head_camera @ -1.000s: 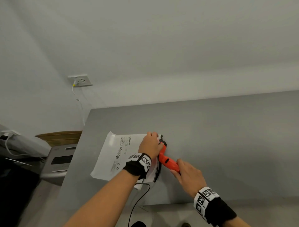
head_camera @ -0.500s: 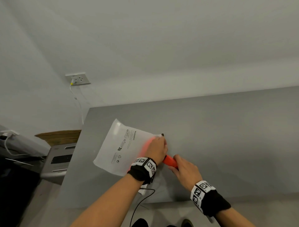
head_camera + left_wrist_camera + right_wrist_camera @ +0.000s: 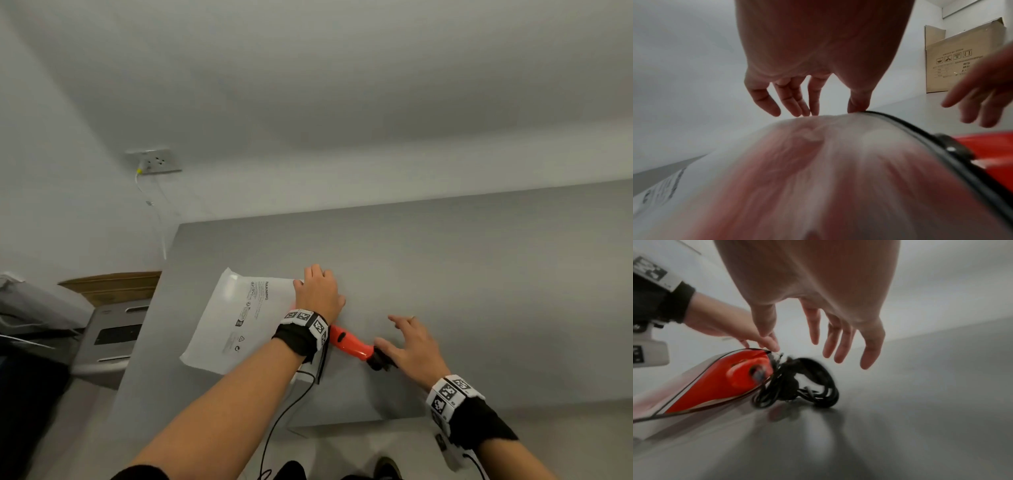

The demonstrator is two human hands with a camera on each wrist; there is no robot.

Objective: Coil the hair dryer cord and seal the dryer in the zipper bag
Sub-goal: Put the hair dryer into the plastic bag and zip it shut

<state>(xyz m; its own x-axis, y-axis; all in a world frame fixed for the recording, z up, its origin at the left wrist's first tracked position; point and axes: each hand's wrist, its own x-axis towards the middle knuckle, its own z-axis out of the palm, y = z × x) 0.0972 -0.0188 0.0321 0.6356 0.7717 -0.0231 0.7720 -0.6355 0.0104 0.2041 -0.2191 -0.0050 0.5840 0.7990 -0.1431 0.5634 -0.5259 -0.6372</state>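
Observation:
A frosted white zipper bag [image 3: 239, 318] lies on the grey table [image 3: 479, 274]. The orange-red hair dryer [image 3: 349, 342] has its head inside the bag mouth, and its handle sticks out to the right. The black coiled cord [image 3: 378, 361] bunches at the handle's end, outside the bag. My left hand [image 3: 318, 291] pinches the bag's black zipper rim [image 3: 920, 129] at the far corner of the mouth. My right hand [image 3: 411, 346] hovers over the cord coil [image 3: 801, 382] with fingers spread, holding nothing.
The table's near edge runs just below the cord, with floor and shoes beneath. A thin black wrist cable [image 3: 291, 404] hangs over that edge. Left of the table stand a grey appliance [image 3: 109, 339] and a cardboard box [image 3: 113, 284]. A wall socket [image 3: 154, 161] holds a white cable.
My right hand has let go of the dryer handle and spread open beside the cord. My left hand has slid to the far end of the bag mouth.

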